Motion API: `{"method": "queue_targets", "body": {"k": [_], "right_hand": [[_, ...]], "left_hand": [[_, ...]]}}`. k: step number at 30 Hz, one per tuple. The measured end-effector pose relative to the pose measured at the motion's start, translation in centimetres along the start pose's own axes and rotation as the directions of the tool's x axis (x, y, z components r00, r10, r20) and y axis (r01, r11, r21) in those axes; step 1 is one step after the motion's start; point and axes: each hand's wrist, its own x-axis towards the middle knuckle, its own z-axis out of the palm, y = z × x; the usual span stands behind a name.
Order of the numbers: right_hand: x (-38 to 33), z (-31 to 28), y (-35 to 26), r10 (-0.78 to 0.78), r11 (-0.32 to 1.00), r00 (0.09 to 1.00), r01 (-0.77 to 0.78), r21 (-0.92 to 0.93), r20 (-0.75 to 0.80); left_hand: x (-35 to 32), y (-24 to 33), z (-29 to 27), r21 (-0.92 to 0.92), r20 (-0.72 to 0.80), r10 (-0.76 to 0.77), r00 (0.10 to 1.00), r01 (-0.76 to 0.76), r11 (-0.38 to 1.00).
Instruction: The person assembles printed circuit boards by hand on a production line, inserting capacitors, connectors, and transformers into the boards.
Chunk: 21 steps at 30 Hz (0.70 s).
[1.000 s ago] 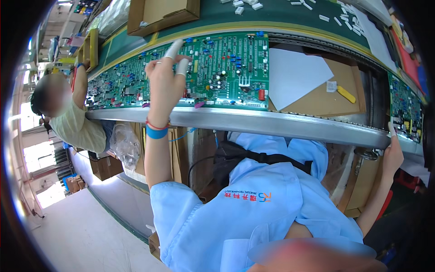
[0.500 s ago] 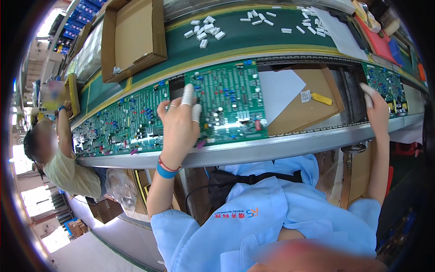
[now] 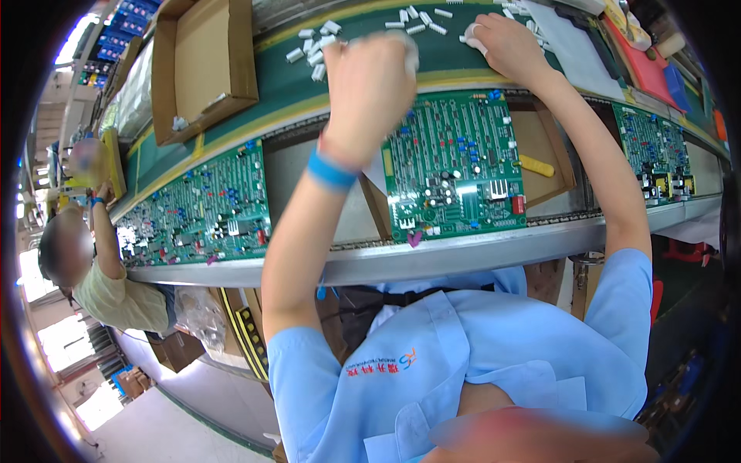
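My left hand (image 3: 374, 96), smeared by motion, is over the strip of green mat beside a pile of small white plastic connectors (image 3: 312, 46); its fingers are bent, and what they hold cannot be made out. Further right, my right hand (image 3: 509, 50) reaches onto the mat with its fingers pinched together among scattered white connectors (image 3: 421, 19). White finger covers show on its fingertips. Below my hands, a green circuit board (image 3: 455, 170) with blue, red and white parts lies across the rails, touched by neither hand.
More populated boards stand on the rails to the left (image 3: 201, 204) and right (image 3: 656, 154). A shallow cardboard box (image 3: 204, 69) sits at the back left. Under the rails lie cardboard and a yellow-handled tool (image 3: 536, 165). A co-worker (image 3: 100, 247) is at far left.
The middle board has shifted right along the rails. My left hand has left its edge and moved up and right; my right hand has moved up and left to the connectors.
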Motion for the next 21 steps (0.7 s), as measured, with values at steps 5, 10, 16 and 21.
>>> {"method": "queue_targets", "body": {"k": [5,10,16,21], "right_hand": [[1.2,-2.5,-2.3,-0.053,0.976,0.997,0.042,-0.213,-0.049],[0.3,-4.3,-7.8,0.084,0.988,0.99,-0.068,0.141,-0.111],[1.6,-4.2,-13.0,-0.049,0.989,0.999,0.047,0.141,0.016],[1.4,-3.1,-13.1,-0.106,0.993,0.994,0.106,0.046,0.012]], "left_hand": [[4.8,-3.6,7.0,0.025,-0.073,-0.073,0.995,0.075,0.997],[5.6,-3.4,9.1,0.172,-0.089,-0.061,0.994,0.076,0.982],[4.8,-3.1,6.9,0.122,-0.011,-0.1,0.995,0.1,0.987],[1.7,-0.4,-4.2,-0.412,0.165,-0.231,0.959,0.28,0.867]]}}
